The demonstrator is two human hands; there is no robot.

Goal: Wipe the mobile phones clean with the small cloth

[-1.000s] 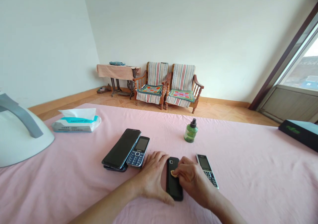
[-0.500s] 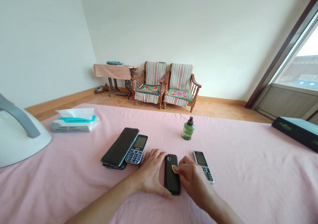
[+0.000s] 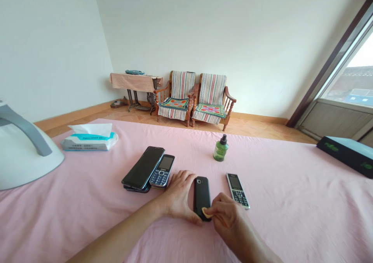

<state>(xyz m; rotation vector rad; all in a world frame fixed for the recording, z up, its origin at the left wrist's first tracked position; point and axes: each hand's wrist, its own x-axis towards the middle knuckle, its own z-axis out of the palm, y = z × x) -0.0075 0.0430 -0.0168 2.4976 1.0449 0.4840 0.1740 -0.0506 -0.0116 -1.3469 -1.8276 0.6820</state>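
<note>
A black mobile phone (image 3: 202,195) lies back side up on the pink cloth, its camera at the far end. My left hand (image 3: 181,197) braces it from the left, index finger at the far end and thumb at the near corner. Pinched in my right hand (image 3: 227,216) is a small yellowish pad (image 3: 205,212), pressed on the near end of the phone's back. To the right lies a silver keypad phone (image 3: 238,191). Left of my left hand are a dark blue keypad phone (image 3: 162,171) and a stack of black smartphones (image 3: 143,167).
Beyond the phones stands a green spray bottle (image 3: 220,149). A tissue pack (image 3: 89,140) and a white appliance with a grey handle (image 3: 26,154) are at the left. A black box (image 3: 344,154) sits at the right edge. Two wooden armchairs (image 3: 210,95) stand by the wall.
My right hand has slid the pad down the phone's back toward the near end. The left hand still holds the phone. The view has shifted slightly.
</note>
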